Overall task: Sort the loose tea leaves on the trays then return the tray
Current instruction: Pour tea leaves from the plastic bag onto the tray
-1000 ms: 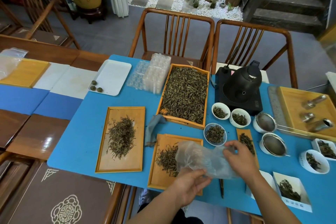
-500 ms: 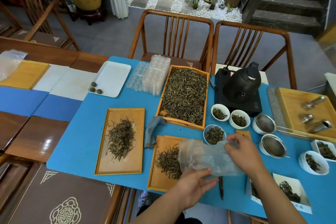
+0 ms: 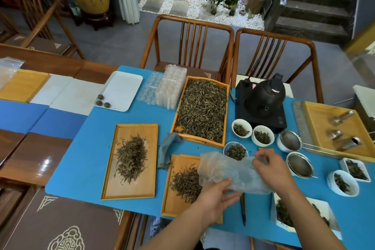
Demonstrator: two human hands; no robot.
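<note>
Two hands: both on one clear plastic bag, held above the near edge of the blue mat.
Left tray: wooden, long axis running 12 to 6 o'clock; one loose heap of tea leaves at its centre; untouched, well apart from both hands.
Middle tray: wooden, same 12-to-6 axis, directly under the bag; its leaf pile lies at about 10 o'clock from the left hand, just beside it.
Left hand: palm up beneath the bag's lower edge, fingers fairly straight and supporting the film, thumb laid over it; nearer of the two to the middle tray's leaves.
Bag: crumpled, translucent, long axis roughly 9 to 3 o'clock; whether the mouth is open cannot be told.
Right hand: fingers curled, pinching the bag's upper right edge; the tray lies at 9 o'clock from it.
Large tray: at 12 o'clock from the bag, filled edge to edge with dark and pale wiry leaves.
Leaf appearance: thin, twisted strands, dry-looking, brown-green with paler tips.
Judgement: the coming move likely turns on the bag sitting directly over the middle tray; sorting not yet visibly finished.
</note>
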